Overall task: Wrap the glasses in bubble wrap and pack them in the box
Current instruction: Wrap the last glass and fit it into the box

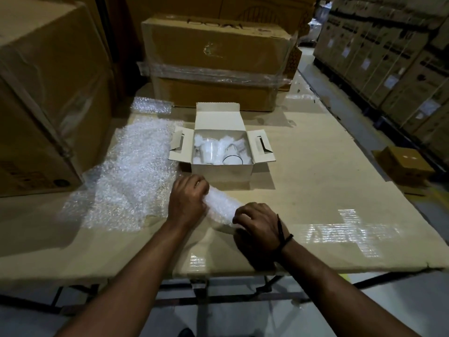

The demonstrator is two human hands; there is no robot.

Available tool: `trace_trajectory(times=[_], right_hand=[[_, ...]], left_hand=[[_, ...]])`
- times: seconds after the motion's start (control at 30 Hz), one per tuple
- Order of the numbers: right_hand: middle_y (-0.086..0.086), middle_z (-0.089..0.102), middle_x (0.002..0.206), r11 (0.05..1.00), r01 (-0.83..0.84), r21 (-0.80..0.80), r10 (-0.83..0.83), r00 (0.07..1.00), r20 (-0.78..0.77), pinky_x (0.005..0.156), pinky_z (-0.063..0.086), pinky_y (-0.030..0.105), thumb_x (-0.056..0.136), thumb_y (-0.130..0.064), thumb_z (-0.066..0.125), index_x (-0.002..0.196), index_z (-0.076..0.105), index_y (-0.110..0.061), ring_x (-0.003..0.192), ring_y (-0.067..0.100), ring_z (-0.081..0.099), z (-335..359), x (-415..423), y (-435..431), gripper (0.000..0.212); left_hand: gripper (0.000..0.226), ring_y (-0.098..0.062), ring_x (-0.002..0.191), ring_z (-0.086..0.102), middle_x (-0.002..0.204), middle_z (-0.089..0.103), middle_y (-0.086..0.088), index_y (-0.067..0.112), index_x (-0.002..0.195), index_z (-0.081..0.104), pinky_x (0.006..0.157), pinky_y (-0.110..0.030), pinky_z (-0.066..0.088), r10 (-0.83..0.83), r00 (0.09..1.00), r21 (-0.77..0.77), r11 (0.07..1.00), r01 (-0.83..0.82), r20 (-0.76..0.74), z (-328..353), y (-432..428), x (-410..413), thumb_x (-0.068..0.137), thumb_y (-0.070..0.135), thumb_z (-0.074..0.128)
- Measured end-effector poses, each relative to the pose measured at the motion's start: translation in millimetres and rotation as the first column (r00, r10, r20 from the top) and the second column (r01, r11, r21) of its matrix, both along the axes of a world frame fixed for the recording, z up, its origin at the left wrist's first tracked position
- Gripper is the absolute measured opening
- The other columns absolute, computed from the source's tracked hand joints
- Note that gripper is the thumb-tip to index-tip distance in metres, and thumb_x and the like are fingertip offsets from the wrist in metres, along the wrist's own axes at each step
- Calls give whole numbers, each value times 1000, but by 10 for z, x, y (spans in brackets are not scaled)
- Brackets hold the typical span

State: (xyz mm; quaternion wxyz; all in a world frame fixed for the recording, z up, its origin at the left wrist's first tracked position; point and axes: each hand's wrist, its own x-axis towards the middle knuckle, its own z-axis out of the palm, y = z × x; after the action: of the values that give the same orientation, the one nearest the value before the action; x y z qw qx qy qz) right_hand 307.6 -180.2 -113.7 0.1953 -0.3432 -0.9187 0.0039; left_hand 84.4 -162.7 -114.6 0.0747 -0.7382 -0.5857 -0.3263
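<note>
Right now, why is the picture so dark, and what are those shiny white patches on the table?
In the head view the light is dim, so the cartons look murky; the shiny patches are glare on the table's glossy cardboard cover; the loose bubble wrap sparkles; the wide lens bends the edges; the left hand and right hand gripping the bubble-wrap roll look sharp.

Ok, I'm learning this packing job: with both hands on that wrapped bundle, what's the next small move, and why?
Probably lift the bubble-wrapped bundle forward into the open box. The left hand and right hand grip its ends, it looks fully rolled, and the box sits just beyond it.
</note>
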Motion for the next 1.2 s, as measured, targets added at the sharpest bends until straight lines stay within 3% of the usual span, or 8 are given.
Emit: trace_trajectory(times=[0.3, 0.4, 0.5, 0.6, 0.7, 0.83, 0.93, 1.2], right_hand=[[12, 63, 123, 958, 223, -181, -216, 975, 59, 85, 52, 42, 85, -51, 41, 116, 66, -13, 107, 32, 63, 47, -161, 98, 55], [5, 18, 159, 887, 308, -344, -186, 921, 343, 115, 18, 43, 77, -67, 9, 150, 24, -21, 145, 23, 19, -69, -203, 115, 87], [-5, 0, 161, 872, 317, -374, -159, 904, 396, 118, 0, 39, 74, -69, -1, 152, 5, -29, 147, 14, -1, -141, -169, 123, 88], [5, 23, 157, 852, 335, -402, -215, 925, 314, 115, 18, 38, 71, -68, 10, 148, 31, -21, 144, 22, 22, -46, -149, 202, 92], [13, 60, 125, 870, 398, -290, -367, 917, 157, 90, 46, 40, 73, -60, 49, 125, 61, -15, 110, 37, 58, 11, -100, 235, 70], [6, 52, 126, 790, 516, -331, -349, 822, 450, 90, 42, 34, 72, -57, 67, 125, 56, -24, 114, 32, 49, 125, -132, 251, 64], [6, 55, 123, 758, 530, -380, -345, 820, 457, 88, 43, 31, 75, -49, 69, 123, 58, -25, 112, 29, 53, 186, -205, 337, 55], [5, 66, 112, 758, 535, -373, -394, 832, 391, 83, 49, 30, 83, -27, 63, 109, 66, -21, 105, 27, 60, 384, -161, 466, 27]], left_hand=[[53, -15, 131, 42, 139, 54, 9, 31, 117, 68, 108, -43, 16, -68, 981, -429, 903, -17, -182, -69, -54, -283, 74, 43, 39], [56, -21, 129, 47, 141, 54, 3, 28, 126, 63, 107, -43, 21, -99, 986, -315, 948, 52, -136, -55, -48, -226, 80, 43, 35], [60, -19, 144, 28, 156, 34, 5, 32, 146, 41, 117, -45, 13, -247, 951, -507, 854, 121, -189, -95, 11, -185, 90, 49, 31], [66, -16, 146, 23, 158, 29, 6, 34, 148, 36, 118, -45, 12, -286, 939, -605, 787, 118, -190, -116, 52, -231, 86, 55, 31], [68, -24, 139, 36, 150, 44, 3, 28, 141, 50, 112, -47, 18, -276, 952, -435, 879, 194, -132, -85, 48, -283, 82, 59, 36], [79, -22, 145, 24, 156, 33, 5, 32, 149, 36, 115, -48, 7, -361, 911, -572, 798, 190, -200, -41, 136, -353, 79, 68, 42], [72, -19, 142, 29, 152, 40, 6, 33, 147, 39, 114, -45, 10, -356, 916, -601, 779, 182, -185, 9, 232, -339, 84, 60, 60], [26, -24, 89, 62, 94, 69, 2, 21, 97, 72, 82, -33, 33, -365, 921, -256, 911, 323, -138, 58, 282, -292, 84, 37, 56]])
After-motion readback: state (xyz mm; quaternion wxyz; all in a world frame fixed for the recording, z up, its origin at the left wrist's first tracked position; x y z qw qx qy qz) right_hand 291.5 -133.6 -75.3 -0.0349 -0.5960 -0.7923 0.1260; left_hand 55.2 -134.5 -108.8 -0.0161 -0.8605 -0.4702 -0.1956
